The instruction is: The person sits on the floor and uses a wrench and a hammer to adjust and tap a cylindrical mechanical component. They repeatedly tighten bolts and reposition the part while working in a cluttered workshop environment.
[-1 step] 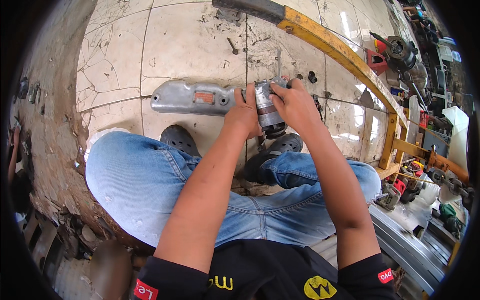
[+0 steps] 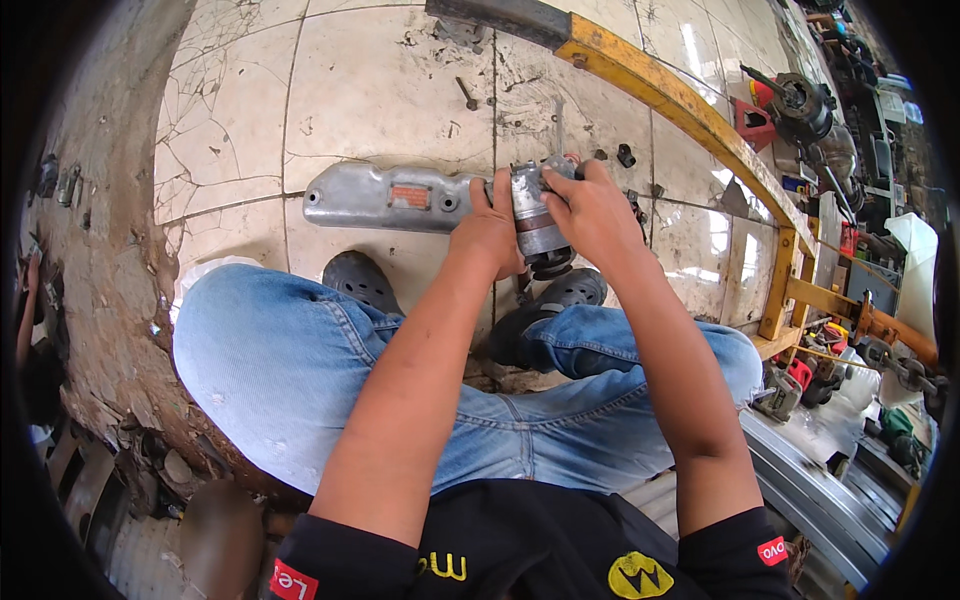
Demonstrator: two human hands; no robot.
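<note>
In front of my feet is an alternator (image 2: 541, 240), a silver metal cylinder with a brownish band and a black pulley at its near end. My left hand (image 2: 488, 230) is closed round its left side, with fingers reaching over the top. My right hand (image 2: 594, 212) grips the far right part with thumb and fingers bent; the tips hide what exactly they press on there. Directly left of the alternator lies a long grey metal valve cover (image 2: 375, 215) with an orange label. Just beyond the right fingers some copper-coloured wire (image 2: 571, 158) shows.
A yellow steel frame (image 2: 670, 92) arches over the tiled floor on the far and right sides. A bolt (image 2: 466, 94) and small black parts (image 2: 626, 155) lie beyond my hands. Tools and machine parts crowd the right edge. At far left another person's arm (image 2: 30, 300) shows.
</note>
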